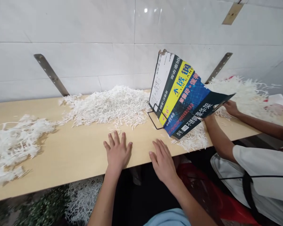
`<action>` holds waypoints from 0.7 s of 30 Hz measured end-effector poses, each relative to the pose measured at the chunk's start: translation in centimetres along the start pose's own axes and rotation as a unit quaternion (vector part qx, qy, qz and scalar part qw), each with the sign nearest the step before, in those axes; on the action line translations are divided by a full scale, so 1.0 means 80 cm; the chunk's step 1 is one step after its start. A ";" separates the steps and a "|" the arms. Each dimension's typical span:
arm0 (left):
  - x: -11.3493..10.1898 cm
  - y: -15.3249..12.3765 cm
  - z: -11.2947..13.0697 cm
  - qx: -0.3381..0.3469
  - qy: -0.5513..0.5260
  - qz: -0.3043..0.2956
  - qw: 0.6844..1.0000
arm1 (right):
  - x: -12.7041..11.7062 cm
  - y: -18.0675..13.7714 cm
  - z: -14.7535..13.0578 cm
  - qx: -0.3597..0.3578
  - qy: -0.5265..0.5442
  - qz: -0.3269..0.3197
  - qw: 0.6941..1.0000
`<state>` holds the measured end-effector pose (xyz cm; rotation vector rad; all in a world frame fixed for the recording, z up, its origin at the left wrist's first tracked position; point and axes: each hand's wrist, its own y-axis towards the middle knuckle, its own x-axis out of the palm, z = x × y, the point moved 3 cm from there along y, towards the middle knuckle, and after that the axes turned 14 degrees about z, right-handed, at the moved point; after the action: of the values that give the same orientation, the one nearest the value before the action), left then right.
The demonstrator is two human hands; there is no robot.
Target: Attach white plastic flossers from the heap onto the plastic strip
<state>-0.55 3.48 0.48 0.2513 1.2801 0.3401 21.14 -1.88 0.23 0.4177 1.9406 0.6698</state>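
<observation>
Palm down on the wooden shelf (68, 147), my left hand (118, 152) has its fingers spread and holds nothing. To its right my right hand (163, 160) rests at the shelf's front edge, fingers stretched forward, also without anything in it. Beyond my left hand lies a wide heap of thin white plastic pieces (113, 106). A second pile of white strands (16, 141) spreads at the far left. Ahead of my right hand stands a folded printed cardboard sheet (179, 94), propped in a black wire stand (153, 121). Neither hand touches the piles or the cardboard.
At the right, a co-worker's arms (219, 135) reach behind the cardboard, near another white pile (245, 97). Metal brackets (52, 75) join the shelf to the tiled wall (85, 25). Below the shelf are green plastic foliage (42, 204) and more white pieces (83, 197).
</observation>
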 end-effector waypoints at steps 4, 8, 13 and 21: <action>0.009 0.030 0.000 0.014 -0.011 -0.002 1.000 | 0.001 -0.018 0.010 0.011 -0.007 -0.038 0.999; 0.012 0.053 -0.003 0.025 -0.022 -0.014 0.999 | -0.002 0.003 0.014 0.027 -0.038 -0.037 0.998; 0.006 0.054 -0.002 0.023 -0.042 0.003 0.999 | 0.025 0.032 0.013 0.070 -0.068 -0.105 0.990; -0.012 0.050 -0.022 -0.145 -0.070 0.138 0.977 | 0.069 0.095 -0.026 0.012 0.050 -0.129 0.990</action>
<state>-2.90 6.80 2.30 0.1996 1.0417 0.7280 16.83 6.61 1.78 0.1437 2.0548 0.5083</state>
